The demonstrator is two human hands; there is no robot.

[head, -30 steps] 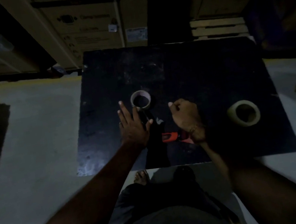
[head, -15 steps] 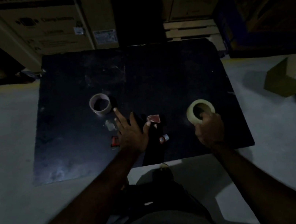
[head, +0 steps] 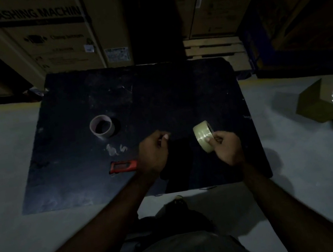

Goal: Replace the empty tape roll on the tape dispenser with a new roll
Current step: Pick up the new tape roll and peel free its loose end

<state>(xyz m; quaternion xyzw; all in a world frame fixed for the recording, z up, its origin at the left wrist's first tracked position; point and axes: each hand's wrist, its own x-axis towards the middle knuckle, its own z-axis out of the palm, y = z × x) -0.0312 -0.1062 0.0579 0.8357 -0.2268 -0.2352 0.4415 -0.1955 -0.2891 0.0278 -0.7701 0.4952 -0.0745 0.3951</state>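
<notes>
Holding the new tape roll up on its edge, the person's right hand has it pinched between thumb and curled fingers, thumb pressed on the outer band of tape. The roll is lifted off the black mat, tilted so its hole faces away to the right. It's pale yellowish and looks full.

Left of that grip, a short gap away, the left hand is curled over something dark, and honestly the lighting is so bad I can't tell what's in it or whether it's really gripping anything. One fingertip sticks out toward the roll. Just beyond that hand's wrist side, further left from the grip, a red-orange piece of the tape dispenser pokes out flat on the mat, partly hidden by the hand.

Way off to the upper left of the held roll sits the empty cardboard core, standing on its rim on the mat, well apart from both hands. Between the core and the dispenser there are a few whitish scraps or smears stuck on the mat, too small to make out.

Behind everything, past the far edge of the mat, there's a big carton with washing machine printing on it. Off to the right of the grip on the concrete floor, an open cardboard box is lying.
</notes>
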